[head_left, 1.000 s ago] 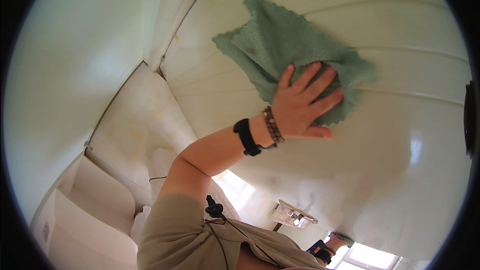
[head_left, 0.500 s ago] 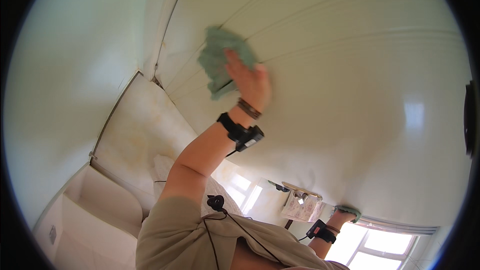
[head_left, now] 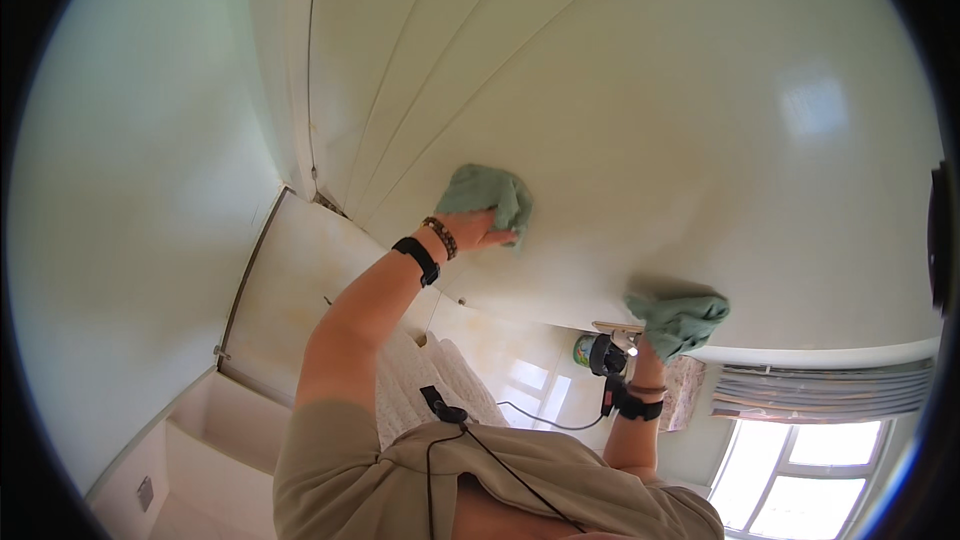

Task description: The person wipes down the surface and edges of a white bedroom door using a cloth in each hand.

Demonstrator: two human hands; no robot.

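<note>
In front of me is a large glossy cream panel [head_left: 720, 140] with curved-looking grooves on its left part. My left hand [head_left: 474, 230] holds a green cloth [head_left: 490, 190] against the panel, just below the grooves. The cloth covers most of its fingers; the thumb side shows. Farther right and lower, my right hand [head_left: 648, 350] has a second green cloth [head_left: 684, 322], crumpled, at the panel's surface. That cloth hides its fingers. Both wrists wear black straps and bracelets.
At the lower right is a bright window [head_left: 795, 475] under a gathered grey curtain [head_left: 815, 395]. A small green tin [head_left: 583, 350] stands near my right wrist. White shelving [head_left: 225, 428] is at the lower left, beside a pale side wall [head_left: 140, 190]. Whitish lacy fabric [head_left: 400, 380] hangs behind my left arm.
My left hand has come down the panel with its cloth, now more bunched. My right hand has risen and moved left, bringing its cloth into fuller view. My view has shifted.
</note>
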